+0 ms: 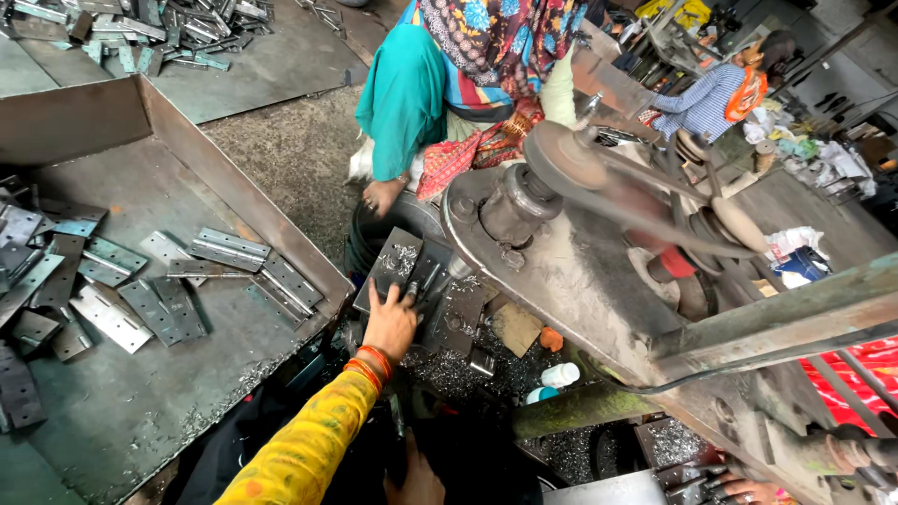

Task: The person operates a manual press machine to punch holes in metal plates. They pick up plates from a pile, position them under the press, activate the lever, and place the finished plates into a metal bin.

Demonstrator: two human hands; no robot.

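My left hand, fingers spread open, presses a metal hinge plate flat on the drill press bed. My right hand sits low, grip unclear. Loose hinges fill the tray alongside.

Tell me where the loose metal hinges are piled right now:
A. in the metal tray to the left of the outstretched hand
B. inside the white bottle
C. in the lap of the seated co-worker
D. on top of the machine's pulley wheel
A: the flat grey hinges lie scattered in the metal tray, left of the hand resting on the machine's dark work plate.
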